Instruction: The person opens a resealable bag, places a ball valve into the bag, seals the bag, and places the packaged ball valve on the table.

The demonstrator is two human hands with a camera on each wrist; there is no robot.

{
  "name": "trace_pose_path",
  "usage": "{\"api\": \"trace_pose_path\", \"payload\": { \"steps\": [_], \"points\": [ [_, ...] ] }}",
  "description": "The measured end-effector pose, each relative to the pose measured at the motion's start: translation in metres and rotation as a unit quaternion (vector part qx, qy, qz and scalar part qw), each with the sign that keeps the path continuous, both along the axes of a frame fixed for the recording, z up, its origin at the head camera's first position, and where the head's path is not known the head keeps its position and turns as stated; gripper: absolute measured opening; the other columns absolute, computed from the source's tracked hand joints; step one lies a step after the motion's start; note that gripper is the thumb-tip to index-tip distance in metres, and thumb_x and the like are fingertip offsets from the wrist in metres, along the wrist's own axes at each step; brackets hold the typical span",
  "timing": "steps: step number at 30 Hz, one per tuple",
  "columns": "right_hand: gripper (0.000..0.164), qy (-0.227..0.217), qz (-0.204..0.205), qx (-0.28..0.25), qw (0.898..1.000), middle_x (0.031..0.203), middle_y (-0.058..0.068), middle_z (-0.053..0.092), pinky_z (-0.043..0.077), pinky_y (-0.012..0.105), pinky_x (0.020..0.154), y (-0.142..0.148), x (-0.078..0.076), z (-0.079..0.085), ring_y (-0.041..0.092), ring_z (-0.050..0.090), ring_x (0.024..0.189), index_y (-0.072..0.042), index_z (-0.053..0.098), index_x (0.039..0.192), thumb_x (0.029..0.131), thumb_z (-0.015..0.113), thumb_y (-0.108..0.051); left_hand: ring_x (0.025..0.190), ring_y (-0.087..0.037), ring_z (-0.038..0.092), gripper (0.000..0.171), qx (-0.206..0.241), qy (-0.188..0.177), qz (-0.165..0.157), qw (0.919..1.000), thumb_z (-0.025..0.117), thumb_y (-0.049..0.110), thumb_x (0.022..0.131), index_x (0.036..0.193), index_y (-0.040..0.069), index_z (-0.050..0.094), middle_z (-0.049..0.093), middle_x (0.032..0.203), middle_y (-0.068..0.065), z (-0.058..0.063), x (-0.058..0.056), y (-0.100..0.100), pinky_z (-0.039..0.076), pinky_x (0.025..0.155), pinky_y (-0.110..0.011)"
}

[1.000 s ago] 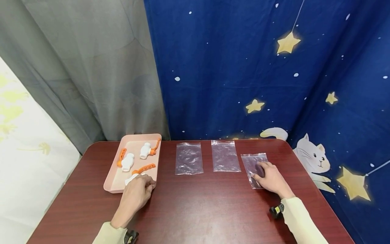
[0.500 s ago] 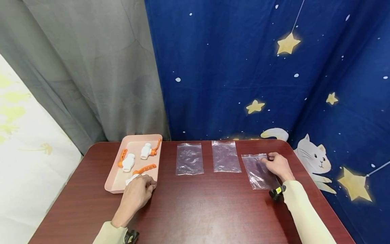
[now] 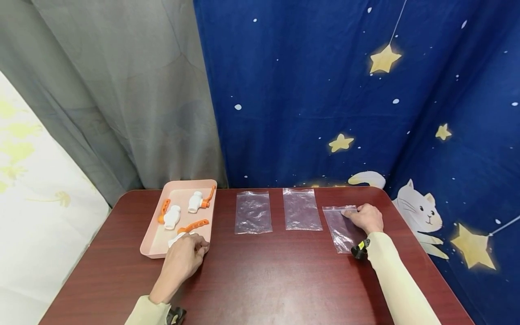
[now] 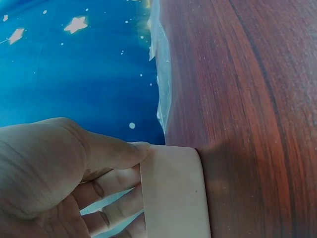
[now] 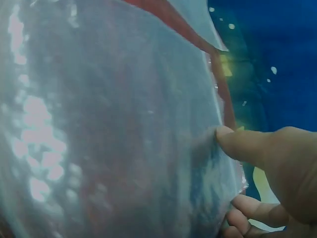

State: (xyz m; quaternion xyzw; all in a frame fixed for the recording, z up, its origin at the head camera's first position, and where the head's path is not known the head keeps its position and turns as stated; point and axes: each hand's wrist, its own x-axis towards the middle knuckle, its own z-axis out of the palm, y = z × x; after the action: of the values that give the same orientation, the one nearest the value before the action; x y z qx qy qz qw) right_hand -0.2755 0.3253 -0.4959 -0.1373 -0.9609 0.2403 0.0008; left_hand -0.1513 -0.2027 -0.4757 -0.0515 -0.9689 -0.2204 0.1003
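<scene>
My left hand (image 3: pixel 183 262) is at the front right corner of a pink tray (image 3: pixel 147 243); in the left wrist view its thumb (image 4: pixel 121 153) and fingers pinch the tray wall (image 4: pixel 176 193). White ball valves with orange handles lie in the tray: one at the back right (image 3: pixel 195 201), one at the left (image 3: pixel 172 217), and one at the front (image 3: pixel 194 225), partly behind the hand. My right hand (image 3: pixel 369 218) holds the top right corner of a clear zip bag (image 3: pixel 338 228). Its thumb (image 5: pixel 247 144) lies over the bag's top strip, the other fingers at its edge.
Two more clear zip bags, a left one (image 3: pixel 253 214) and a middle one (image 3: pixel 301 210), lie flat near the back edge of the dark red table (image 3: pixel 268 275). A blue star curtain (image 3: pixel 292 113) and a grey curtain (image 3: pixel 170 113) hang behind.
My right hand has moved from the middle of the right bag up to its top right corner, and its forearm has shifted left. The left hand stays at the tray.
</scene>
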Motion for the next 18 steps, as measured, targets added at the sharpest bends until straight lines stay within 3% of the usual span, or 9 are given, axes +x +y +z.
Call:
{"api": "trace_pose_path", "payload": {
  "steps": [3, 5, 10, 12, 18],
  "points": [
    [0.048, 0.004, -0.017, 0.013, 1.0, 0.063, 0.007, 0.056, 0.041, 0.038, 0.062, -0.0037, 0.0001, -0.003, 0.031, 0.055, 0.074, -0.009, 0.06, 0.062, 0.083, 0.078, -0.049, 0.077, -0.017, 0.063, 0.012, 0.002, -0.003, -0.001, 1.0, 0.072, 0.005, 0.082, 0.081, 0.017, 0.075, 0.072, 0.081, 0.001, -0.0007, -0.0005, -0.0007, 0.05, 0.065, -0.037],
    [0.046, 0.011, -0.027, 0.011, 1.0, 0.079, 0.016, 0.067, 0.047, 0.044, 0.069, -0.0057, 0.0016, -0.0029, 0.037, 0.059, 0.084, -0.004, 0.069, 0.076, 0.082, 0.08, -0.048, 0.078, -0.018, 0.063, 0.012, 0.002, 0.002, -0.002, 1.0, 0.072, 0.005, 0.082, 0.081, 0.016, 0.075, 0.073, 0.082, 0.001, -0.0003, -0.0005, -0.0005, 0.051, 0.065, -0.038],
    [0.061, 0.019, -0.041, -0.02, 0.999, 0.11, 0.029, 0.065, 0.05, 0.056, 0.09, -0.0079, 0.0031, -0.004, 0.047, 0.06, 0.105, 0.006, 0.059, 0.111, 0.083, 0.08, -0.044, 0.077, -0.017, 0.062, 0.012, 0.0, 0.008, -0.004, 1.0, 0.072, 0.005, 0.082, 0.082, 0.016, 0.075, 0.073, 0.082, 0.001, 0.0001, -0.0004, -0.0004, 0.051, 0.065, -0.038],
    [0.062, 0.021, -0.041, -0.031, 0.998, 0.112, 0.029, 0.065, 0.049, 0.056, 0.094, -0.0081, 0.0032, -0.0053, 0.046, 0.059, 0.108, 0.004, 0.055, 0.116, 0.084, 0.08, -0.042, 0.077, -0.017, 0.062, 0.012, 0.001, 0.007, -0.003, 1.0, 0.071, 0.005, 0.082, 0.082, 0.016, 0.075, 0.073, 0.081, 0.002, 0.0001, -0.0002, -0.0003, 0.05, 0.065, -0.038],
    [0.05, 0.046, -0.03, -0.033, 0.998, 0.107, 0.025, 0.071, 0.049, 0.056, 0.092, -0.0072, 0.0041, -0.0078, 0.045, 0.061, 0.108, 0.002, 0.063, 0.113, 0.085, 0.081, -0.036, 0.079, -0.018, 0.063, 0.013, 0.0, 0.005, -0.001, 1.0, 0.071, 0.005, 0.083, 0.081, 0.017, 0.075, 0.073, 0.081, 0.001, -0.0007, 0.0011, 0.0001, 0.051, 0.066, -0.038]
  ]
}}
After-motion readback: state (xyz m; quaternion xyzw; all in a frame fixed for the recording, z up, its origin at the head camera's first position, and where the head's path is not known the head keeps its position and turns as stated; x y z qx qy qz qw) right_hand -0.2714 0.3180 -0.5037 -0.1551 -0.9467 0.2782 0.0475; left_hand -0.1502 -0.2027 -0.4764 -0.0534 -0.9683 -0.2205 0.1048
